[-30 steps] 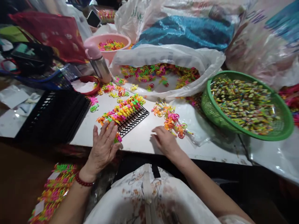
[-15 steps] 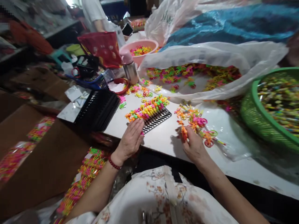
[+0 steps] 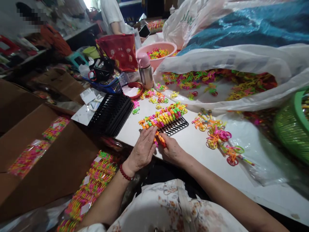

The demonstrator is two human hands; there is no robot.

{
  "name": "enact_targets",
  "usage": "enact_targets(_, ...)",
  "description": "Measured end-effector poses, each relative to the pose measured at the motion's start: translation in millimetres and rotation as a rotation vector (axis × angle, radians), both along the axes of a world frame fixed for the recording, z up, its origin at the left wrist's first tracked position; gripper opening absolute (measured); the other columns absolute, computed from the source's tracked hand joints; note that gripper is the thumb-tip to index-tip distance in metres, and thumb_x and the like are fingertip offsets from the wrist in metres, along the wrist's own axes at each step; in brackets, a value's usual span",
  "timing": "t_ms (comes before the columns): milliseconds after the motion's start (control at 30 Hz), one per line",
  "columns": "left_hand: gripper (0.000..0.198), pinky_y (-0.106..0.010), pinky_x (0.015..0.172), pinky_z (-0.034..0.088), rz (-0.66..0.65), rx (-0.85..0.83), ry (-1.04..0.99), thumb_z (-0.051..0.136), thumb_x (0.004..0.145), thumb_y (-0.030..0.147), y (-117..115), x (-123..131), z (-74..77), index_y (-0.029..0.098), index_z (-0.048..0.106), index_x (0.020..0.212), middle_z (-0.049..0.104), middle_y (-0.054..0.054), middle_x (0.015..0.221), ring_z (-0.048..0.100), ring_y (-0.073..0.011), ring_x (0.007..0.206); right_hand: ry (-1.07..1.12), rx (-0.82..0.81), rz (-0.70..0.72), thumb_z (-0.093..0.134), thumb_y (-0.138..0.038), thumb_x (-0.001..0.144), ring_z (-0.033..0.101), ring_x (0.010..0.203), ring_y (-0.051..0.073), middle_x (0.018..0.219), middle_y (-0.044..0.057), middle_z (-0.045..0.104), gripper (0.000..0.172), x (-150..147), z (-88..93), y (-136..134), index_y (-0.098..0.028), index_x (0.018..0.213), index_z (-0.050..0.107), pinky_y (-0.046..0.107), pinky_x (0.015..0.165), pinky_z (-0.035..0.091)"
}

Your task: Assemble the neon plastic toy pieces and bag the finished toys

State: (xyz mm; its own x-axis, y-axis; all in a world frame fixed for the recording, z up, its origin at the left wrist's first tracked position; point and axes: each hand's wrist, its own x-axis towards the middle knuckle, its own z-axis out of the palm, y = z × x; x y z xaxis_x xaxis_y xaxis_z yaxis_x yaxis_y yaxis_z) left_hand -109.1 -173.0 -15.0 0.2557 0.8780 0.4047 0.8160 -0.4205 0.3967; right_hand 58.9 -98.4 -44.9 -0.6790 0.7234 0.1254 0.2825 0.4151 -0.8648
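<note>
A black slotted rack (image 3: 178, 125) lies on the white table, with a row of small bright plastic toys (image 3: 166, 116) standing along it in yellow, orange, green and pink. My left hand (image 3: 143, 149) is at the near left end of that row, fingers together and bent; what they grip is hidden, though a bit of pink plastic shows by the thumb. Close beside it, my right hand (image 3: 174, 150) pinches an orange toy piece (image 3: 161, 141) at the rack's front edge. The two hands almost meet. More loose toys with round wheels (image 3: 212, 130) are heaped to the right.
Stacked black racks (image 3: 111, 112) stand on the left. Behind are a pink-lidded flask (image 3: 145, 72), a red dish (image 3: 140, 91), a pink basin (image 3: 172, 48) and a large plastic sack (image 3: 217, 101) of toys. A green basket (image 3: 288, 124) is at right. Cardboard box (image 3: 48, 164) holds packed toys.
My right hand has moved left from the loose heap to the rack, carrying the orange toy piece beside my left hand. My left hand stays at the rack's end. The view has shifted slightly left.
</note>
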Motion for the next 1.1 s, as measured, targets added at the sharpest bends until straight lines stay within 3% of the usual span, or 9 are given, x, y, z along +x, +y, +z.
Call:
enact_targets(267,0.068,-0.053,0.12,0.022,0.019,-0.012,0.013,0.039,0.096,0.019,-0.1,1.0,-1.1,0.017,0.005,0.155,0.031,-0.015,0.156,0.022,-0.0249,0.148,0.032,0.0,-0.026,0.051,-0.011,0.082,0.061,0.081,0.018,0.099,0.006,0.068,0.035,-4.9,-3.8,0.6,-0.02,0.115,0.055,0.027,0.073,0.045)
enact_targets(500,0.067,-0.055,0.119,0.02,-0.015,0.037,0.186,0.045,0.095,0.021,2.4,-3.3,-3.7,0.021,0.014,0.154,0.024,-0.015,0.159,0.018,-0.027,0.149,0.004,0.086,0.056,0.05,-0.01,0.083,0.057,0.076,0.017,0.092,0.005,0.065,0.022,0.1,-2.3,7.1,-0.019,0.103,0.053,0.026,0.07,0.043)
enact_targets(833,0.061,-0.058,0.119,0.013,0.035,0.122,0.196,0.053,0.092,0.023,5.9,4.3,-11.6,0.022,0.03,0.149,0.037,-0.013,0.154,0.019,-0.0286,0.148,-0.049,0.217,0.045,0.05,-0.017,0.091,0.058,0.086,0.02,0.095,0.008,0.064,0.01,-13.3,-16.2,5.0,-0.017,0.099,0.056,0.033,0.081,0.049)
enact_targets(967,0.063,-0.059,0.12,0.013,0.042,0.149,0.177,0.055,0.091,0.025,8.4,6.1,-12.9,0.023,0.031,0.15,0.037,-0.014,0.154,0.022,-0.0295,0.147,0.058,0.251,-0.073,0.051,-0.019,0.094,0.057,0.109,0.02,0.117,0.01,0.062,0.025,25.5,-1.9,-1.3,-0.019,0.119,0.053,0.034,0.095,0.048)
enact_targets(1100,0.068,-0.062,0.12,0.006,0.05,0.169,0.157,0.056,0.091,0.025,4.6,6.4,-8.5,0.027,0.026,0.152,0.034,-0.01,0.156,0.021,-0.0313,0.147,-0.162,0.388,-0.378,0.049,-0.015,0.091,0.059,0.103,0.022,0.111,0.012,0.061,0.021,120.9,19.1,-17.3,-0.019,0.109,0.06,0.037,0.091,0.05)
